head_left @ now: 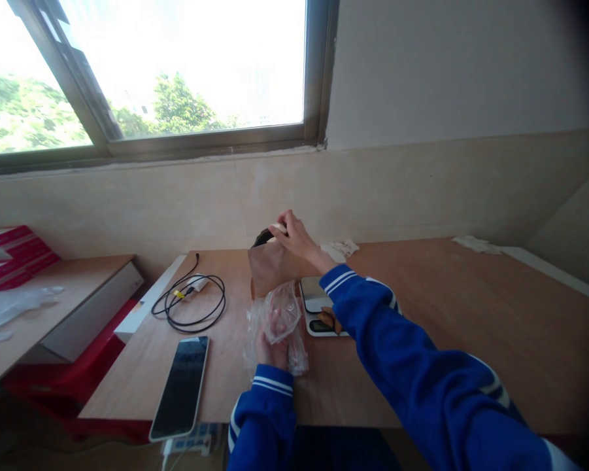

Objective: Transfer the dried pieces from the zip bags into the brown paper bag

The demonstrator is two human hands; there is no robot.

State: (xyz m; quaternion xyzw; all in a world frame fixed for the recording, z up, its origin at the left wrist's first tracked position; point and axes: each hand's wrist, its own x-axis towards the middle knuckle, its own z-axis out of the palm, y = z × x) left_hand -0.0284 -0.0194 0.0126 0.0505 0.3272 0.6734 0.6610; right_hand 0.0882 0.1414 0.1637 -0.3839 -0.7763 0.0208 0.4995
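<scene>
My left hand point(272, 350): gripping clear plastic bag point(280, 317). My right hand point(297, 239): fingers pinched inside brown paper bag point(270, 269) top, beside scale point(318, 307).

The right hand point(297, 237) reaches into the brown bag point(270, 267); just before that bag, the left hand point(270, 350) holds a clear plastic bag point(280, 317).

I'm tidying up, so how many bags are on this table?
2. A brown paper bag stands at the back, the right hand at its top. A clear plastic bag is held by the left hand in front. Others may be hidden.
</scene>
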